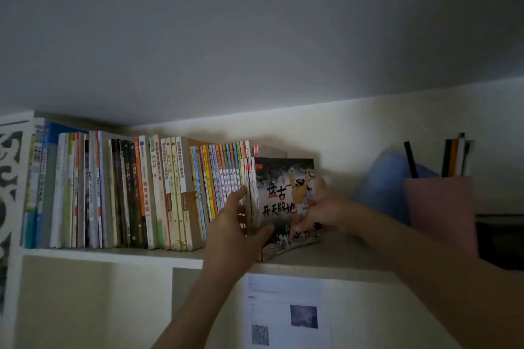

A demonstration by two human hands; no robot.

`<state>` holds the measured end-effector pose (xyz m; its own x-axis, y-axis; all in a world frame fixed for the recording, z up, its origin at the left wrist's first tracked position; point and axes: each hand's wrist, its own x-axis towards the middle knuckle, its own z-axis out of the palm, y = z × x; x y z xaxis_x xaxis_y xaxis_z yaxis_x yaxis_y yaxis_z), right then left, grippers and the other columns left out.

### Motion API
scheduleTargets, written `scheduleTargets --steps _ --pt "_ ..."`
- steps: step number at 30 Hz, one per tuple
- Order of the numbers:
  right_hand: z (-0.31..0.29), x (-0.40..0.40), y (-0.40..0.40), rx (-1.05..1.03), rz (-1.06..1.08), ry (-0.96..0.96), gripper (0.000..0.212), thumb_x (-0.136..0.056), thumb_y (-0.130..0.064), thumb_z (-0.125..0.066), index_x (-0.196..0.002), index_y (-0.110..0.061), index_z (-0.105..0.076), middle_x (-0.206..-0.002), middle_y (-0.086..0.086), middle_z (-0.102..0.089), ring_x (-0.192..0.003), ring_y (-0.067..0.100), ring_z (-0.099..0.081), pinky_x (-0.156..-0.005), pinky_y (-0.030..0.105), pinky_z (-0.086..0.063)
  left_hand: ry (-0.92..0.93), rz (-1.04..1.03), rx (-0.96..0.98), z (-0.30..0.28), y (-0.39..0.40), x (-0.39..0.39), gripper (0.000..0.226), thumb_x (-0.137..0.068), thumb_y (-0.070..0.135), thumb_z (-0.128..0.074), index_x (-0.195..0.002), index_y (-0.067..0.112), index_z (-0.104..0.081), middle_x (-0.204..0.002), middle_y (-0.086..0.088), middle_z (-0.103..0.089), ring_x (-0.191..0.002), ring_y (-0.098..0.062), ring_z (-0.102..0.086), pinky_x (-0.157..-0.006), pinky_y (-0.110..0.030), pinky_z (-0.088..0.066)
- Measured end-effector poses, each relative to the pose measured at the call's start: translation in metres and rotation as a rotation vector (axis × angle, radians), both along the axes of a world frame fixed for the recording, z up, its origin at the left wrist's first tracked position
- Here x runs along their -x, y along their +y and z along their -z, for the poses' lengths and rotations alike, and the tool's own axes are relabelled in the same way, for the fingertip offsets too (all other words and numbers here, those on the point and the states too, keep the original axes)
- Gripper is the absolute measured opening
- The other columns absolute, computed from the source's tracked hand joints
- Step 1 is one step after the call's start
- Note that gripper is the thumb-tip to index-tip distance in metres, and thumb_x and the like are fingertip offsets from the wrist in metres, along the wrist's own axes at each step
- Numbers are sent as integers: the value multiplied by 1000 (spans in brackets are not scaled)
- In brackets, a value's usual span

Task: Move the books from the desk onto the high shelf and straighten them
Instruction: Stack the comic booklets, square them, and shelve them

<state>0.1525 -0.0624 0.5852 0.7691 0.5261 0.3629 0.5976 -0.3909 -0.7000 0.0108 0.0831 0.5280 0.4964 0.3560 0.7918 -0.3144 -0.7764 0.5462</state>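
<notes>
The two forearms rise from the bottom edge, nearest the viewer, toward the high shelf (113,256). The left hand (235,231) is at the spine side of a small stack of thin books (282,204) at the right end of the row: its fingers are spread up along the spines and its thumb lies across the lower front cover, so it is clamped on the stack. The right hand (323,214) is at the far right edge of the same stack, fingers bent around the cover's edge and gripping it too. The stack stands on the shelf board, its front cover with dark artwork and large characters turned toward the viewer, its bottom edge skewed out from the row.

Left of the stack, a long row of upright books (127,195) fills the shelf as far as a white cut-out panel (12,193). Right of the stack, well apart, a pink holder (442,207) carries several pens (453,157), with a blurred blue object (382,187) between stack and holder. Below the stack, a printed sheet (286,312) hangs on the front under the shelf board.
</notes>
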Motion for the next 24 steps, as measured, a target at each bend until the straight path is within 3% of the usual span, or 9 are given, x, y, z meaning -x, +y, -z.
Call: scheduleTargets --steps 5,7,9,10,12,14,18,20,24 --pt "0 -20 8 10 -102 18 99 -62 16 -78 -139 -22 -29 -119 2 -59 -114 22 -57 -99 40 -50 73 55 -46 2 14 -2 81 -76 9 -80 -141 34 -40 -103 13 -61 -85 3 -62 -64 -7 -51" --pt "4 -19 10 -6 -149 16 91 -70 18 -71 -138 -25 -30 -113 -1 -62 -99 14 -61 -81 23 -57 58 17 -78 6 14 -8 86 -73 10 -82 -144 34 -38 -108 6 -61 -90 -5 -63 -76 -19 -56" --pt "7 -12 12 0 -143 -61 87 -78 14 -67 -139 -30 -24 -106 -5 -58 -91 9 -59 -62 6 -49 36 -30 -111 8 12 -14 89 -71 14 -83 -144 34 -38 -110 2 -59 -90 -10 -63 -80 -25 -55" --pt "9 -9 15 15 -135 -115 86 -79 10 -67 -142 -30 -23 -109 -5 -58 -98 12 -59 -70 8 -50 22 -56 -124 8 11 -17 88 -70 15 -84 -144 34 -39 -109 2 -58 -87 -11 -63 -79 -24 -53" --pt "14 -6 17 22 -151 -127 86 -75 2 -68 -146 -27 -29 -117 -1 -63 -108 20 -63 -91 31 -54 -3 -112 -151 7 7 -19 87 -69 19 -85 -143 33 -41 -107 1 -57 -87 -16 -62 -80 -27 -52" --pt "16 0 16 -7 -220 -10 84 -69 -7 -73 -140 -33 -37 -117 0 -67 -104 22 -67 -91 46 -56 -14 -149 -187 7 4 -23 87 -69 20 -85 -144 30 -42 -105 0 -58 -90 -19 -60 -81 -28 -51" --pt "18 5 16 45 -295 -18 112 -57 -25 -93 -147 -35 -26 -124 -7 -64 -112 12 -63 -96 39 -53 1 -99 -190 7 10 -28 84 -73 13 -81 -145 27 -40 -86 8 -56 -74 -6 -53 -65 -5 -38" --pt "23 2 22 70 -207 -144 135 -40 -49 -95 -150 -32 -18 -132 -9 -57 -120 11 -56 -103 37 -48 54 -22 -195 7 18 -28 85 -76 10 -79 -146 29 -36 -82 14 -56 -74 2 -55 -62 -1 -40" --pt "29 -5 33 74 -166 -203 147 -29 -68 -88 -150 -31 -14 -134 -10 -55 -122 14 -54 -104 38 -46 68 -24 -254 5 27 -27 88 -73 10 -81 -146 33 -36 -87 13 -61 -78 2 -57 -64 -1 -42"
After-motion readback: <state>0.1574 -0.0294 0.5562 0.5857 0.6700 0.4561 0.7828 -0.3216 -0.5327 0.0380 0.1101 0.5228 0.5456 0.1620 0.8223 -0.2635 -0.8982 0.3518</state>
